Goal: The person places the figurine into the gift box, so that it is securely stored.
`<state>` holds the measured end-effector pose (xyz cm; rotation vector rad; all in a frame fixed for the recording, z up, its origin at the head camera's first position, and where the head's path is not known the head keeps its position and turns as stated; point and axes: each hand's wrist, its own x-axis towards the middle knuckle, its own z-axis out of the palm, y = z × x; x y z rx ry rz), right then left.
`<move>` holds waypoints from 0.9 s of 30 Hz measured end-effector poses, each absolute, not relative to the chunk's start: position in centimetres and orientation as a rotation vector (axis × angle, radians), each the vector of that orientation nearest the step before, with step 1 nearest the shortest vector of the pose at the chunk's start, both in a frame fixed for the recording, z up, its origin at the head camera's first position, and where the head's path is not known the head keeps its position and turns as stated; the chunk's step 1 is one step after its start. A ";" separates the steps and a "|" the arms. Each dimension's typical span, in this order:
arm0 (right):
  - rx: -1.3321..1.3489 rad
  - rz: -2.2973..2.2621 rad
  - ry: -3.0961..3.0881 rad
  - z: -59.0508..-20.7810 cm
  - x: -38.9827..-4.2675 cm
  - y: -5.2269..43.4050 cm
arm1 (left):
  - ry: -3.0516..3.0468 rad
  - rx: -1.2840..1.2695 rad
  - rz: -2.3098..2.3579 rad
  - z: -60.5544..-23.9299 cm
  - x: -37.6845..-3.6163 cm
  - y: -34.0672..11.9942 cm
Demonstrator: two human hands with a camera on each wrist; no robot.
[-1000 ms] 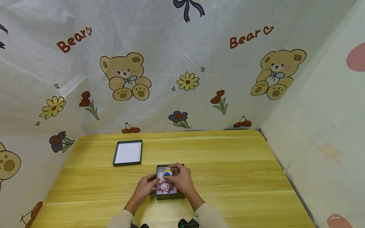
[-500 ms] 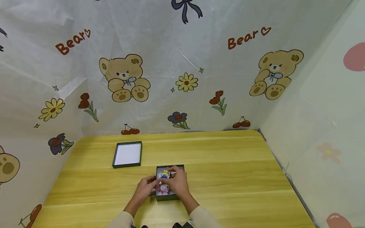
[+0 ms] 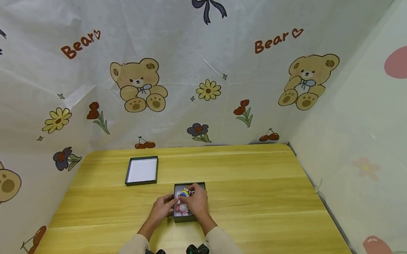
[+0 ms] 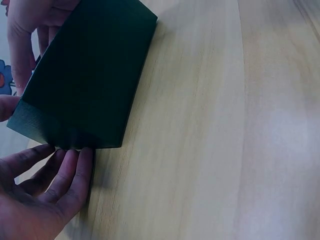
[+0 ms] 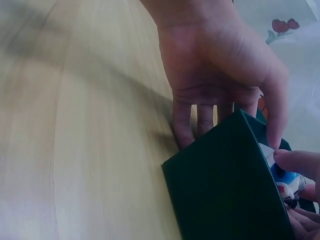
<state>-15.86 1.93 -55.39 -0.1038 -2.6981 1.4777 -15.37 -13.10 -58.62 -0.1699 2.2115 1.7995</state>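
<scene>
Since the earlier frames the yellow figure [image 3: 184, 192] has been lowered by the right hand [image 3: 196, 202] from above the green box [image 3: 186, 218] into it, beside the pink figure [image 3: 182, 208]; to the left, the lid [image 3: 142, 170] is left lying apart on the table [image 3: 255, 192]; the box's left wall is steadied by the straight fingers of the left hand [image 3: 162, 207]; the yellow figure is pinched between right thumb and fingertips; it is judged light, rigid and smooth, best taken at the body.

table [image 3: 262, 192]: smooth yellow wood grain | box [image 4: 90, 75]: matt dark-green card | backdrop [image 3: 207, 65]: creased printed cloth
</scene>
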 end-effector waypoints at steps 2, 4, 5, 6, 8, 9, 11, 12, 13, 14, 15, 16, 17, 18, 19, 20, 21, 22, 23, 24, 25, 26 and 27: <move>-0.118 1.467 -2.708 -55.5 -16.0 1.8 | 2.205 -0.166 1.804 -58.7 -15.4 -13.1; -0.122 1.456 -2.716 -55.7 -16.0 1.7 | 2.200 -0.156 1.807 -58.7 -15.3 -13.2; -0.120 1.449 -2.717 -55.7 -16.1 1.7 | 2.195 -0.161 1.809 -58.7 -15.3 -13.2; -0.122 1.441 -2.722 -55.8 -16.1 1.7 | 2.195 -0.158 1.808 -58.7 -15.3 -13.2; -0.117 1.429 -2.730 -55.9 -16.1 1.6 | 2.199 -0.154 1.801 -58.6 -15.2 -13.3; -0.113 1.424 -2.732 -55.9 -16.1 1.6 | 2.202 -0.153 1.798 -58.6 -15.2 -13.3; -0.100 1.413 -2.740 -56.0 -16.2 1.5 | 2.202 -0.156 1.797 -58.5 -15.2 -13.3; -0.096 1.412 -2.743 -56.0 -16.2 1.5 | 2.202 -0.157 1.797 -58.5 -15.2 -13.3; -0.089 1.409 -2.747 -56.0 -16.2 1.5 | 2.201 -0.159 1.797 -58.5 -15.2 -13.3; -0.085 1.408 -2.750 -56.0 -16.2 1.5 | 2.200 -0.160 1.798 -58.5 -15.2 -13.3; -0.080 1.407 -2.751 -56.0 -16.2 1.5 | 2.199 -0.161 1.799 -58.5 -15.2 -13.3; -0.073 1.406 -2.753 -56.1 -16.3 1.5 | 2.199 -0.161 1.797 -58.5 -15.2 -13.3; -0.072 1.409 -2.753 -56.1 -16.2 1.5 | 2.202 -0.161 1.793 -58.5 -15.2 -13.3; -0.071 1.404 -2.756 -56.1 -16.2 1.5 | 2.204 -0.161 1.792 -58.5 -15.3 -13.3; -0.072 1.400 -2.760 -56.1 -16.3 1.5 | 2.206 -0.161 1.791 -58.5 -15.3 -13.3; -0.072 1.395 -2.764 -56.1 -16.3 1.5 | 2.207 -0.159 1.790 -58.6 -15.3 -13.3; -0.073 1.386 -2.766 -56.1 -16.3 1.5 | 2.209 -0.159 1.790 -58.6 -15.3 -13.3; -0.074 1.375 -2.770 -56.1 -16.3 1.5 | 2.209 -0.158 1.792 -58.7 -15.3 -13.3; -0.073 1.358 -2.775 -56.1 -16.4 1.5 | 2.208 -0.160 1.795 -58.7 -15.4 -13.3; -0.068 1.340 -2.776 -56.1 -16.4 1.5 | 2.210 -0.159 1.799 -58.8 -15.4 -13.3; -0.063 1.328 -2.775 -56.2 -16.5 1.5 | 2.209 -0.162 1.803 -58.8 -15.4 -13.3; -0.058 1.327 -2.770 -56.2 -16.5 1.5 | 2.209 -0.164 1.806 -58.8 -15.4 -13.3; -0.054 1.324 -2.768 -56.2 -16.5 1.5 | 2.208 -0.168 1.810 -58.8 -15.5 -13.3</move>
